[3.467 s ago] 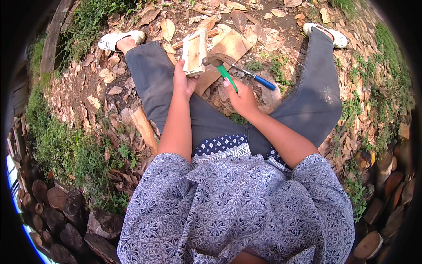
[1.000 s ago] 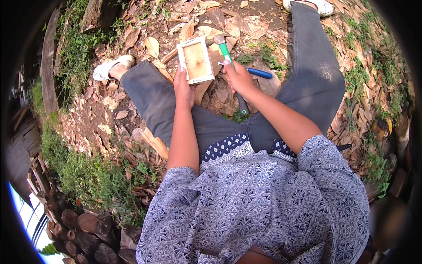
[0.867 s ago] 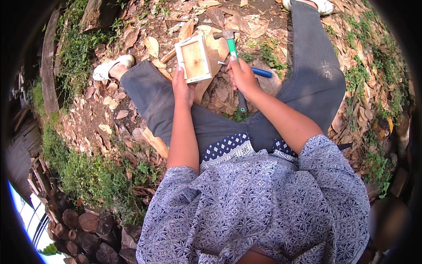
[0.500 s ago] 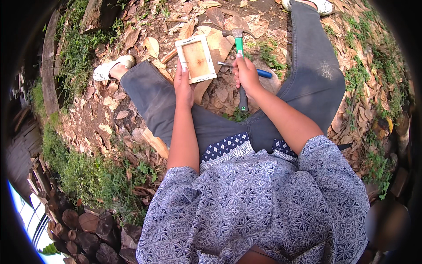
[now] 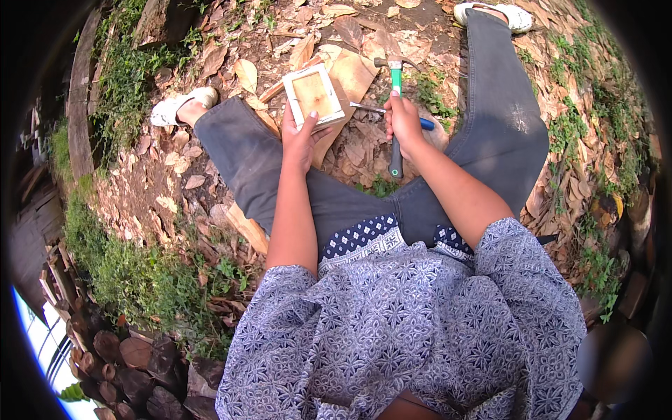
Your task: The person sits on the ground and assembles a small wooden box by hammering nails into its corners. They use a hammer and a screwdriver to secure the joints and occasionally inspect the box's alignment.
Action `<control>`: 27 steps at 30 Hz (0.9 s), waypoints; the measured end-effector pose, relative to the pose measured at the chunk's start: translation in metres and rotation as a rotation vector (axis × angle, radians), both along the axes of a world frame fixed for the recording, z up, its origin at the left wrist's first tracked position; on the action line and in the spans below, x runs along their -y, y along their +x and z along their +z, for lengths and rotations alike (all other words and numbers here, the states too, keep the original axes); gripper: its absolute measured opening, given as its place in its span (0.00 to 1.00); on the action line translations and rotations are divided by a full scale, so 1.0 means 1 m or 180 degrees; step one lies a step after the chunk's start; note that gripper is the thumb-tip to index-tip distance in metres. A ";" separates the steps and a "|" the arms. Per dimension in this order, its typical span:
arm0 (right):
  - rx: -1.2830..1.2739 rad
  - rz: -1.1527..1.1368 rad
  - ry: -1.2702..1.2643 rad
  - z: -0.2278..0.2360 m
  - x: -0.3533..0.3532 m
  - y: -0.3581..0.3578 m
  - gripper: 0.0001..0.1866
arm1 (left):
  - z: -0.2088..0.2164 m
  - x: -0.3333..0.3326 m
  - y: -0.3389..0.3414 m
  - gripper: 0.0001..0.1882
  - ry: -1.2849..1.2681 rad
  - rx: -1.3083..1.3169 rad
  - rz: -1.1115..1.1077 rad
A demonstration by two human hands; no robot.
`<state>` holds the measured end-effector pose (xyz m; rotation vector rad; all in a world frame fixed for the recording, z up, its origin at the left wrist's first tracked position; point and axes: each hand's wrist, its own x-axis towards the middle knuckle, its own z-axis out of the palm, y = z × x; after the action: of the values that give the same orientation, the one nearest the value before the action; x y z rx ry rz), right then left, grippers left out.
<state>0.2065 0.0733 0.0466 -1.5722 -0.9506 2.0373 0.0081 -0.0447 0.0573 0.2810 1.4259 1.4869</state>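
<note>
Between my spread legs, my left hand grips a small square wooden frame by its near left corner, thumb on top and fingers underneath. The frame has pale strips around a light wood panel and is tilted. To its right my right hand is wrapped around the handle of a claw hammer with a green and black grip; its metal head points away from me. A chisel with a blue handle shows on both sides of the right hand; whether the fingers touch it is hidden.
A flat piece of wood lies on the leaf-covered ground beyond the frame. My legs in dark trousers stretch out on either side. Green plants and stacked cut logs are at the left, a beam farther up.
The frame has turned and tilted in my left hand, which has shifted its grip, thumb now over the near strip. My right hand and the hammer have moved slightly right.
</note>
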 end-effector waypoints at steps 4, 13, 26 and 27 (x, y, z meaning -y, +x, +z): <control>-0.0011 0.0049 -0.0012 -0.004 0.002 0.001 0.20 | -0.016 0.002 -0.003 0.45 -0.0334 -0.0771 0.0206; 0.0068 0.0175 0.0030 -0.005 0.004 0.002 0.20 | -0.025 0.006 -0.013 0.30 -0.0191 -0.0310 0.0982; 0.0127 0.0207 0.0092 -0.008 0.006 0.002 0.23 | -0.015 0.006 -0.009 0.26 -0.0081 -0.0010 0.0809; 0.0129 0.0209 0.0083 -0.009 0.006 0.002 0.23 | -0.015 0.006 -0.009 0.26 -0.0099 -0.0019 0.0802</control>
<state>0.2084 0.0670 0.0378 -1.5939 -1.0525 2.0357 -0.0014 -0.0502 0.0420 0.0883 1.5311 1.6650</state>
